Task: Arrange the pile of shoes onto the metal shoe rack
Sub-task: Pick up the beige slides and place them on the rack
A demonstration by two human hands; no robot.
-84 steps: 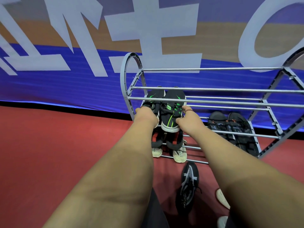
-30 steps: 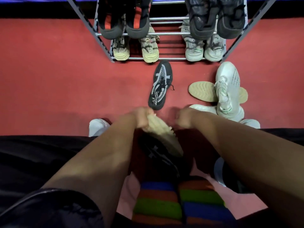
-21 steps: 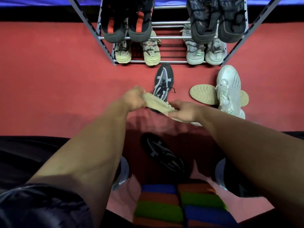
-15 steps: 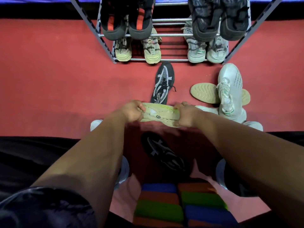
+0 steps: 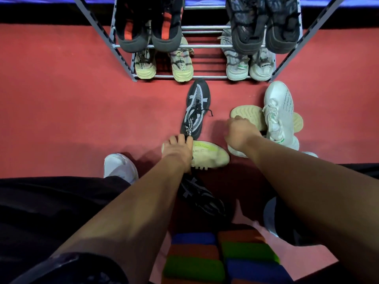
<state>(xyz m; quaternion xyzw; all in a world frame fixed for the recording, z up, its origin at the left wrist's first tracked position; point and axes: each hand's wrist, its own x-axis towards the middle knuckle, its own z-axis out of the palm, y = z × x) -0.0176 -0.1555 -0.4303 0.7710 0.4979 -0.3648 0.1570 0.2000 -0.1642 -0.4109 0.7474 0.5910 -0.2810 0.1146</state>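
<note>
1. Nearest the person, a black patterned shoe (image 5: 202, 198) lies on the red floor (image 5: 61, 119), long axis slanting, partly hidden under the left forearm.
2. The left hand (image 5: 178, 149) grips the heel end of a cream shoe (image 5: 207, 154) lying crosswise, toe toward the right; half a second ago both hands held it up.
3. The right hand (image 5: 239, 133) has let go and now reaches toward the white shoes (image 5: 279, 113); whether it is open or closed cannot be told.
4. A second black shoe (image 5: 195, 107) points at the metal shoe rack (image 5: 205, 77).
5. Eight shoes in four pairs show on the rack.
</note>
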